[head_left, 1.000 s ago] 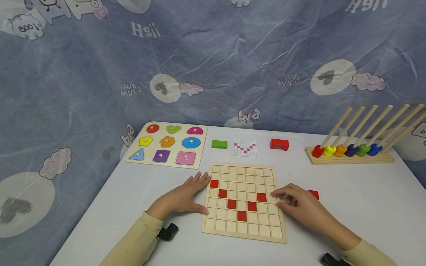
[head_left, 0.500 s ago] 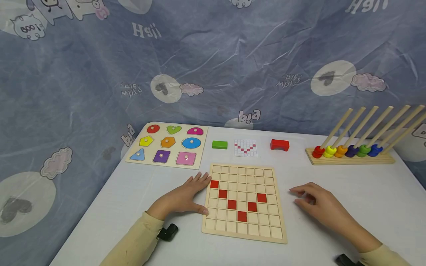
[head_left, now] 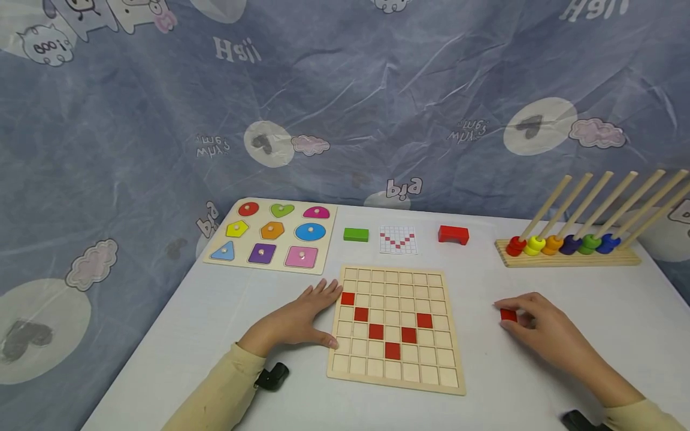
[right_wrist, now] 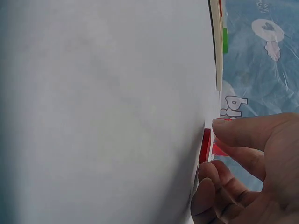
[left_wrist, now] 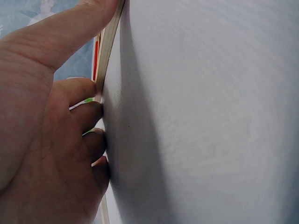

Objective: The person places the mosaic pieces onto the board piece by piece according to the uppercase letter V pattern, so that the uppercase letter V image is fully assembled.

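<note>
On the table to the right of the wooden grid board (head_left: 420,383), a red square tile (head_left: 508,315) lies between the thumb and index finger of my right hand (head_left: 550,329). Those fingertips are right at its edges, with the other fingers curled behind; the right wrist view shows the tile (right_wrist: 205,145) low against the table. My left hand (head_left: 291,317) rests at the board's left edge with fingers spread, the thumb touching the frame. Several red tiles (head_left: 392,351) sit in the board's cells in a V shape, the left arm of the V being longer.
Behind the board lie a green block (head_left: 356,234), a pattern card (head_left: 398,239) with a V of red squares, and a red arch block (head_left: 453,234). A knobbed shape puzzle (head_left: 286,215) is at the back left. A bead stand (head_left: 571,258) with tall pegs stands at the back right.
My right hand has moved right from the board's right edge to the loose red tile, and its thumb and finger now close around it. The left hand has stayed in place.
</note>
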